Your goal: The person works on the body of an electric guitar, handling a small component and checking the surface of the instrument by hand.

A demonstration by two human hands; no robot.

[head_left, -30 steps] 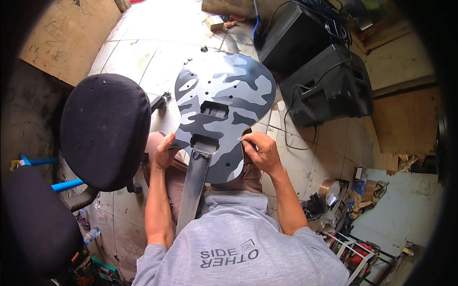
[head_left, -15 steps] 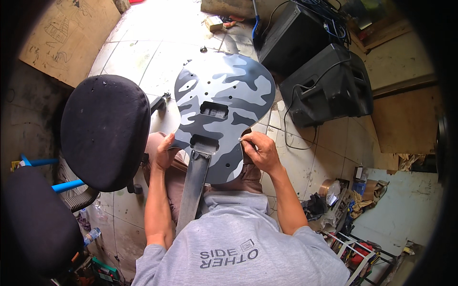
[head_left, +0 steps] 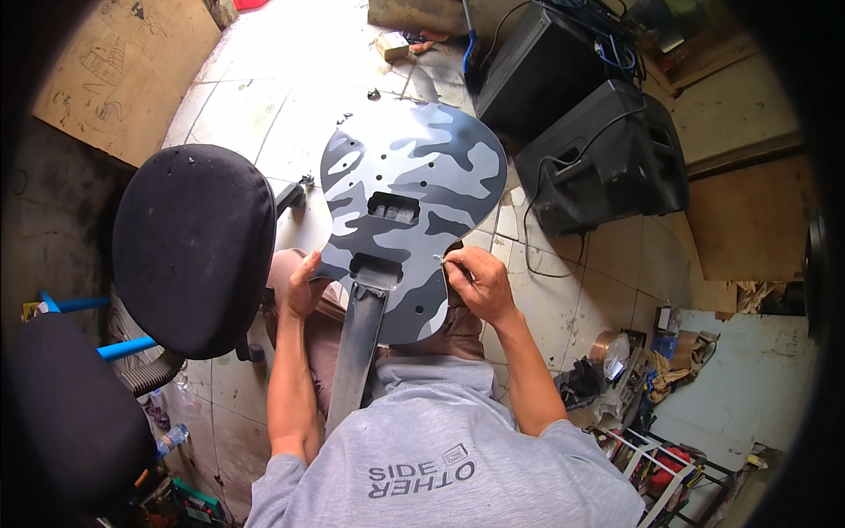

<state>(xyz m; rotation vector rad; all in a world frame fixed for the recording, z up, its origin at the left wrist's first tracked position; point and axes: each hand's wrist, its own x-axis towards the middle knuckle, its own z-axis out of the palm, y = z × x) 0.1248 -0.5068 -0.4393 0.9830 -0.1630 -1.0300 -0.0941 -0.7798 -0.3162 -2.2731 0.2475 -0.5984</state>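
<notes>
An electric guitar body in grey, black and white camouflage lies across my lap, with its dark neck running back toward my chest. Two cut-out cavities and several drilled holes show in its face. My left hand grips the body's left edge near the waist, thumb up against the rim. At the right edge, by the inner curve, the fingertips of my right hand pinch a tiny whitish scrap; it is too small to tell what it is.
To the left stand a black padded seat and a second dark cushion. Black speaker boxes with a trailing cable sit at the far right. Clutter and a wire rack lie lower right on the tiled floor.
The guitar body has shifted very slightly toward me. My right hand stays at its right edge, and a little more of the whitish scrap shows at the fingertips.
</notes>
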